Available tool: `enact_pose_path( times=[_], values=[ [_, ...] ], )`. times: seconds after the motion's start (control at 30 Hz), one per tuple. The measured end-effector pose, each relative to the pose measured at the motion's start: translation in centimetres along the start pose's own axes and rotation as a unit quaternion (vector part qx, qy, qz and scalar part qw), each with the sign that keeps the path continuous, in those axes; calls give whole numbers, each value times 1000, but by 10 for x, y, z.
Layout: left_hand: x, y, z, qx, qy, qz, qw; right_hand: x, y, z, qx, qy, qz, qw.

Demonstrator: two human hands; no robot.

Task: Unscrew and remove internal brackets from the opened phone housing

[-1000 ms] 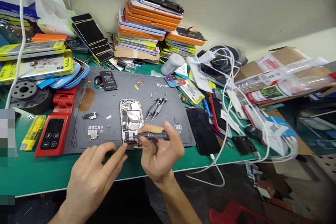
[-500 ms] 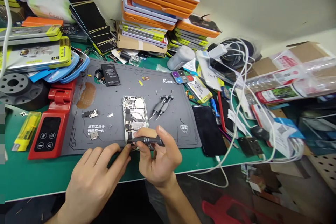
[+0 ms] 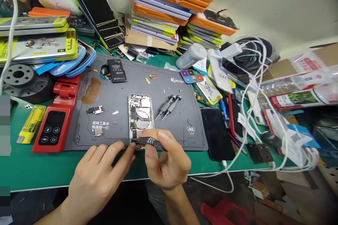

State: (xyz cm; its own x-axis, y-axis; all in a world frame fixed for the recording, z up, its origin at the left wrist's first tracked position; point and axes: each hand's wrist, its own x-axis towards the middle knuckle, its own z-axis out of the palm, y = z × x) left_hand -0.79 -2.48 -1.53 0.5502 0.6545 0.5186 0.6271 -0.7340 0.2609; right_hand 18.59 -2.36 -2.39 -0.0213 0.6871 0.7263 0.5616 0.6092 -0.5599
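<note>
An opened smartphone [image 3: 141,112] lies on the grey work mat with its inner parts bare. My left hand [image 3: 97,172] grips the phone's lower left corner, index fingertip pressed there; the thumb is mostly hidden. In my right hand [image 3: 169,161], closed between thumb and fingers, is a small dark screwdriver [image 3: 153,141]. It slants across the phone's bottom end, its tip near my left index finger. Two more screwdrivers [image 3: 169,106] lie side by side to the phone's right. A metal bracket [image 3: 98,132] and a small module [image 3: 95,109] rest on the left.
A black phone battery [image 3: 117,71] lies at the mat's upper left. A red device [image 3: 50,130] with touch keys stands left of the mat [image 3: 185,126]. Right of it lies a dark phone [image 3: 217,133] on a white cable. Stacked boxes [image 3: 163,3] rise at the back.
The whole view has shifted, so the bench sits further right and slightly higher. My right hand has turned a little around the screwdriver, whose handle end now tilts lower. My left hand stays on the phone.
</note>
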Motion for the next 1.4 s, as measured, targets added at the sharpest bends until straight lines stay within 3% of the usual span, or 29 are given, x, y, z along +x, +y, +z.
enact_pose_path(
  times=[0.37,0.53,0.8,0.97,1.2,1.4],
  values=[
    [1,1,3,9,4,-3,1000,6,-3,-7,-93,10,-33,995],
    [1,2,2,10,9,-6,1000,15,-6,-5,-109,53,-58,991],
    [-1,2,3,17,2,-6,1000,17,-4,-7,-111,33,-36,993],
    [-1,2,2,12,1,-5,1000,14,-5,-6,-108,60,-69,990],
    [-2,1,3,7,4,0,1000,12,-9,-7,-114,37,-57,991],
    [-7,-6,7,25,20,36,999,15,-8,-8,-69,23,-49,996]
  ],
)
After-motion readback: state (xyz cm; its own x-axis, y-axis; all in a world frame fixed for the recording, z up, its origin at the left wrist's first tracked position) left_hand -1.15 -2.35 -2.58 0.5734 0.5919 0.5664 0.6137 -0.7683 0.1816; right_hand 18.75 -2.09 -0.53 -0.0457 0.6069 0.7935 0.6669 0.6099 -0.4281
